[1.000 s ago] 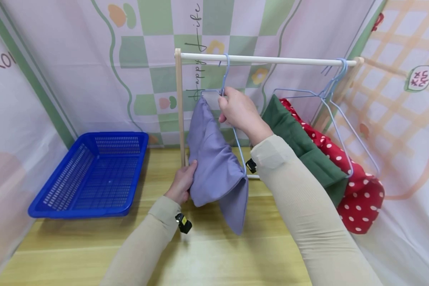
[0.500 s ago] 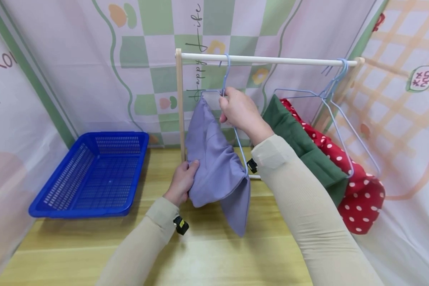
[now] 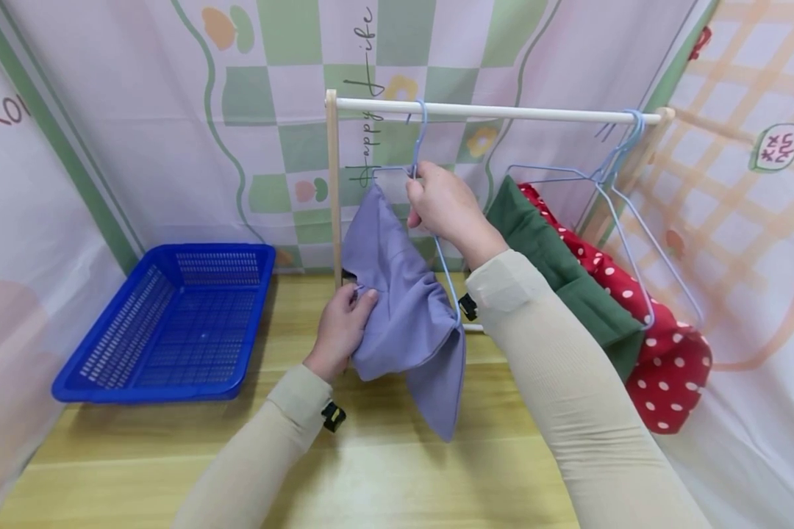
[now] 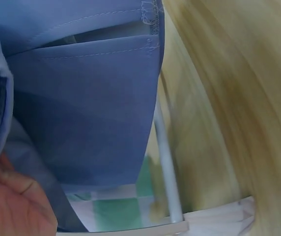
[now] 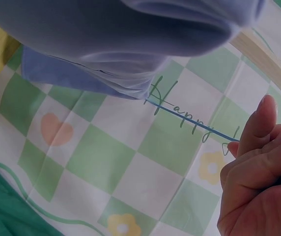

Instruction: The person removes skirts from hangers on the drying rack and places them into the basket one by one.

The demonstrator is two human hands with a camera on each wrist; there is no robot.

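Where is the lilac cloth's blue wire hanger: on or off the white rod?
On: its hook loops over the rod; the right hand grips below.

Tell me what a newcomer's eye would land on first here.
Probably the red dotted cloth, hanging beside a green cloth near the right end of the white rail. The bright blue basket on the tabletop at left likely comes next, then the lavender cloth on a blue hanger in the middle.
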